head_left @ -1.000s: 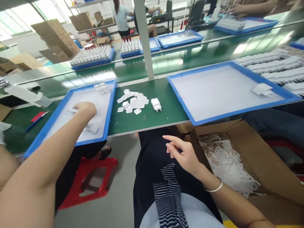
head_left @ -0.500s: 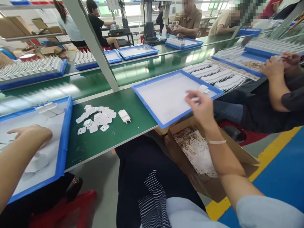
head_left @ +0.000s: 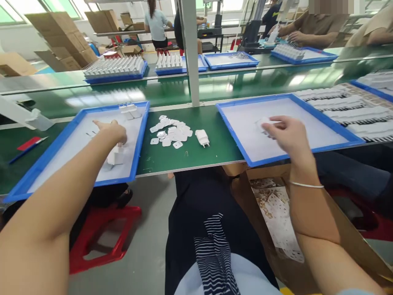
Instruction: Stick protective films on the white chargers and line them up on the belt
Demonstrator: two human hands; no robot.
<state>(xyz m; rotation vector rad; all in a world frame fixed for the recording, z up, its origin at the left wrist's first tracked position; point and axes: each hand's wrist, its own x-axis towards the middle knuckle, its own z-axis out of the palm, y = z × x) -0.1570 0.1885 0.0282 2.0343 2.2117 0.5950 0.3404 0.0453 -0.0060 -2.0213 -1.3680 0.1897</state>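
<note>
My left hand (head_left: 112, 133) is over the left blue-rimmed tray (head_left: 138, 151), with one finger stretched out to the left and the others partly hidden. White plug chargers (head_left: 115, 157) lie just below and beside it, and metal pins show by its fingertips. At that tray's back right corner stand more white chargers (head_left: 130, 110). Above the right blue-rimmed tray (head_left: 239, 143), my right hand (head_left: 287, 133) pinches a white plug charger (head_left: 263, 123), blurred, its pins partly visible. Between the trays lie a loose pile of small white cover plates (head_left: 175, 133) and a single white charger (head_left: 202, 138).
A metal post (head_left: 192, 53) rises behind the pile. Rows of white parts (head_left: 344, 106) lie right of the right tray. An open cardboard box (head_left: 245, 192) of scrap stands below the bench edge. A red stool (head_left: 104, 237) is at lower left. People work across the bench.
The view has swung left. My right hand has moved from above the right tray's front edge to its middle, now with a charger. My left hand stays over the left tray.
</note>
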